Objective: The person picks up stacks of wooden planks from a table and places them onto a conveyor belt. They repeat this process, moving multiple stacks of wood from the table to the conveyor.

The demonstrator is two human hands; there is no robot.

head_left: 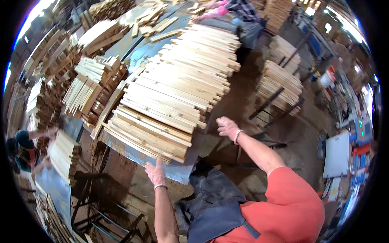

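A long row of pale wooden slats lies side by side on a blue-grey metal table. At the table's near edge is my gloved left hand, its fingers stretched toward the ends of the nearest slats; I cannot tell whether the fingertips touch the wood. My gloved right hand hangs in the air off the table's right side, fingers apart and holding nothing. The slats closest to me sit a little apart from the rest, with a dark gap along the row.
Stacks of slats stand left of the table, and another stack on a metal frame to the right. Loose pieces lie scattered at the far end. One co-worker stands at the far end, another at the left handles a bundle.
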